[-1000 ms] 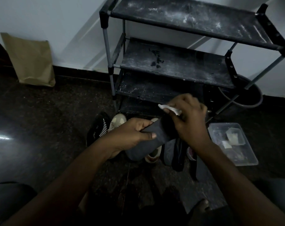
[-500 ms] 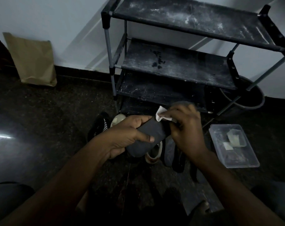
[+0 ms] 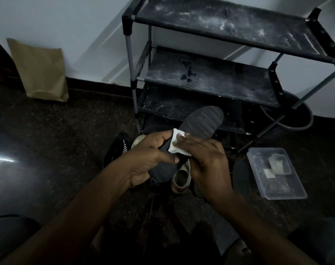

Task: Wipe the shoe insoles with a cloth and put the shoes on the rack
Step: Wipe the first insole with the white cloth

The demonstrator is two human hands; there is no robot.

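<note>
The rack (image 3: 210, 77) filled twelve to two o'clock of the view. Its dusty shelves showed no footwear, so racking had apparently not begun. In front of it the dark insole (image 3: 201, 123) was held up with its toe end aimed at one o'clock. The left hand (image 3: 149, 161) gripped its heel half from eight o'clock, fingers wrapped beneath and thumb laid across the top. The right hand (image 3: 208, 161) came in from four o'clock, fingers bent over the white cloth (image 3: 177, 144) and pressing it onto the insole's middle. A second earlier that cloth had covered the toe end. It had since been drawn back toward the heel, leaving the ribbed toe bare at one o'clock of both hands. That read as one wiping stroke partway along, with the heel part still to wipe.
</note>
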